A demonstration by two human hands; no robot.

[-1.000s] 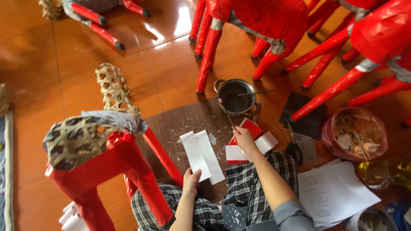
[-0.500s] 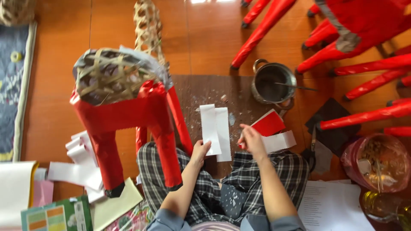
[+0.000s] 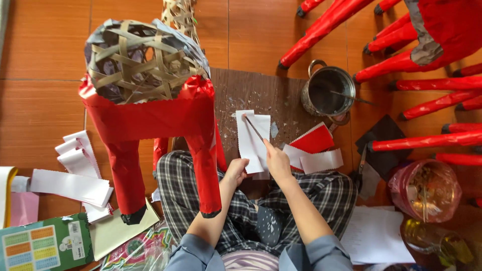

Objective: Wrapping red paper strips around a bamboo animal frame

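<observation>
My right hand (image 3: pixel 275 161) grips a thin stick-like brush (image 3: pixel 254 128) whose tip rests on a white paper strip (image 3: pixel 252 140) lying on a dark board (image 3: pixel 256 95). My left hand (image 3: pixel 236 173) presses on the near edge of that strip. A woven bamboo animal frame partly covered in red paper (image 3: pixel 150 110) stands just left of my knees.
A metal pot (image 3: pixel 329 91) with a stick in it sits beyond the board. Red and white zigzag-edged paper pieces (image 3: pixel 314 150) lie to the right. More white strips (image 3: pixel 75 175) lie at left, red-papered figures' legs (image 3: pixel 411 60) at upper right, and a pink bowl (image 3: pixel 427 188) at right.
My right hand has moved from the red and white pieces to the white strip and now draws the brush over it. The view has shifted closer and to the left.
</observation>
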